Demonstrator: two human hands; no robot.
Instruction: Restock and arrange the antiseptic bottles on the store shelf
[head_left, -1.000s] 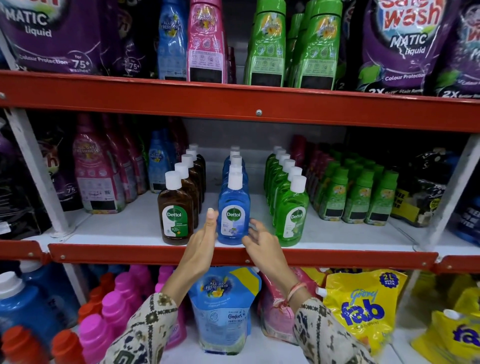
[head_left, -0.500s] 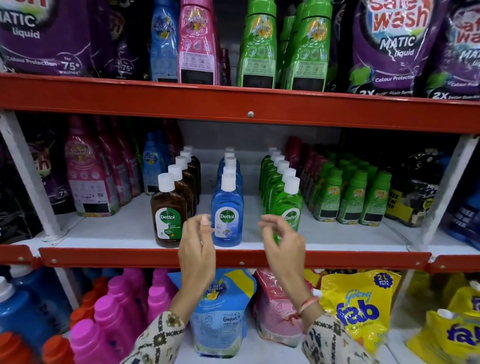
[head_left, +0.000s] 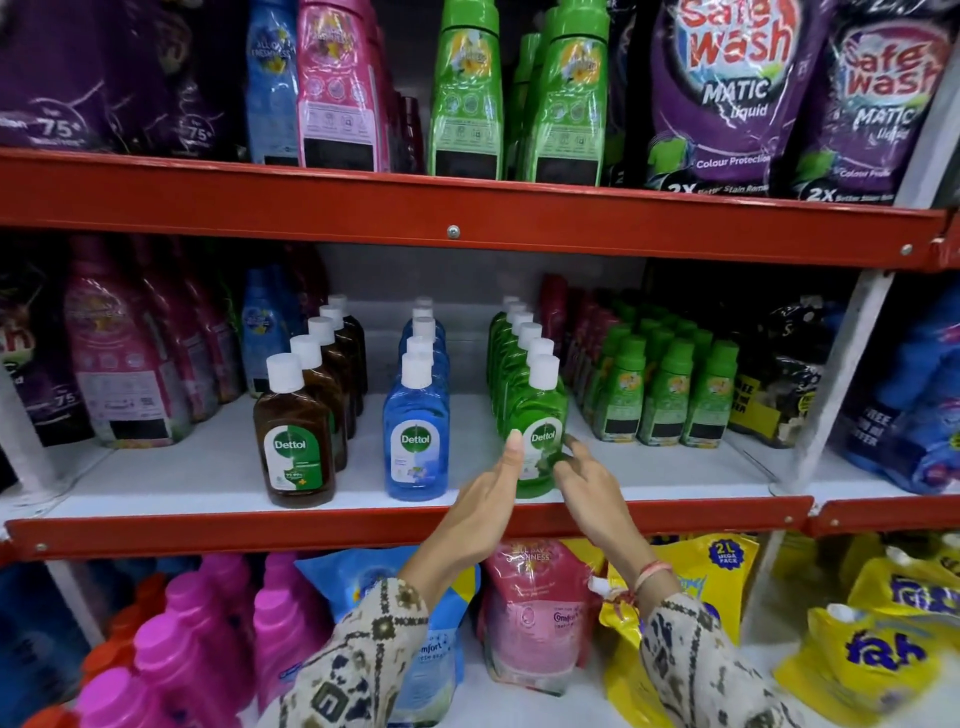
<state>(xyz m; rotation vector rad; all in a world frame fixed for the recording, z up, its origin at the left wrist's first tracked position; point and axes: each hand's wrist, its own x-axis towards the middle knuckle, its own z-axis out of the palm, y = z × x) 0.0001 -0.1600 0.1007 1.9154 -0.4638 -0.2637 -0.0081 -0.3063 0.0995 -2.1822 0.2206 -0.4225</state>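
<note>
Three Dettol rows on the middle shelf (head_left: 156, 483): five brown (head_left: 294, 431), about five blue (head_left: 415, 431), six green. Both hands slid over from blue; left hand (head_left: 483, 499) and right hand (head_left: 592, 488), fingers loose, now flank the front green bottle (head_left: 537, 415) at 3 o'clock from blue.

A: Where could a hand pass on the middle shelf (head_left: 156, 483)?

B: Two bare lanes run front to back, between the brown Dettol row (head_left: 296, 441) and the blue Dettol row (head_left: 415, 436), and between blue and the green Dettol row (head_left: 540, 415).

A: And right of green?

B: The small green bottles (head_left: 665, 395) stand near, leaving a narrow gap. The shelf's front edge has a bare strip.
</note>
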